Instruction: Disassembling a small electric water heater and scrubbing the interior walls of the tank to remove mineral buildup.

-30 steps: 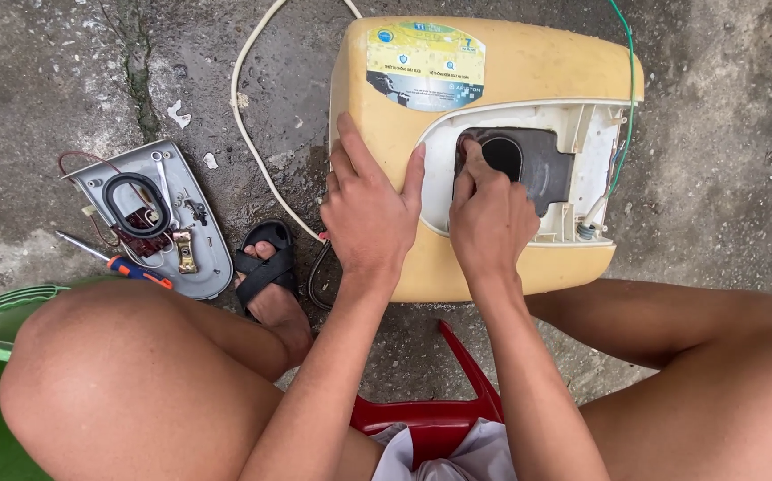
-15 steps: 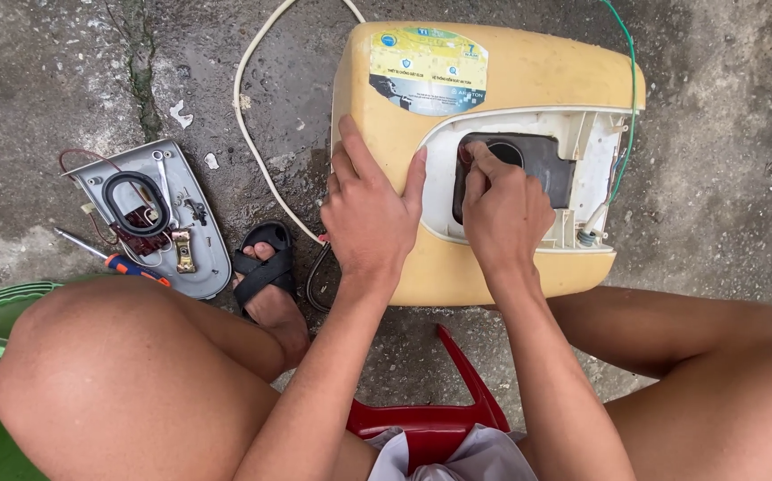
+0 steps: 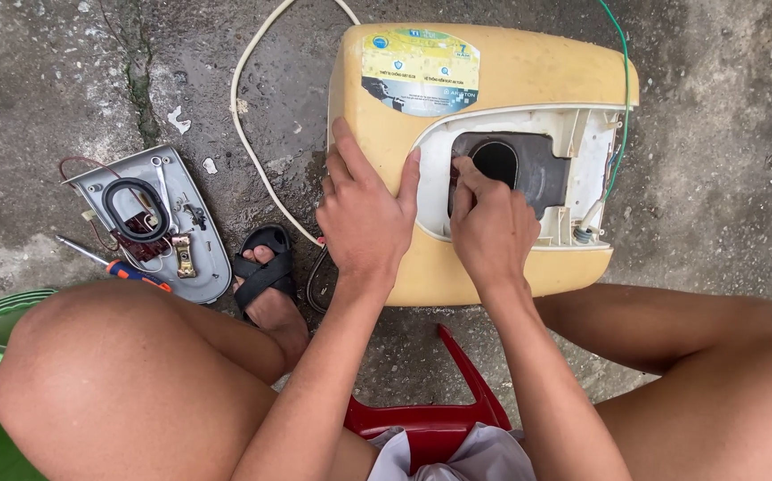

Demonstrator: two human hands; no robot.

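On the concrete floor, we press our left hand flat on the yellow water heater; our right hand has shifted leftward, fingers curled at its open hatch; grip contents unclear

Yellowed water heater lies opened on concrete.

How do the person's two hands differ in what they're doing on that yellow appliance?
The left hand lies flat and spread on the yellow casing, beside the opening; the right hand is curled, its fingertips reaching into the grey recess by the dark hole. The left hand grips nothing, while whether the right hand's fingers pinch anything is hidden. Both rest on the same appliance, side by side.
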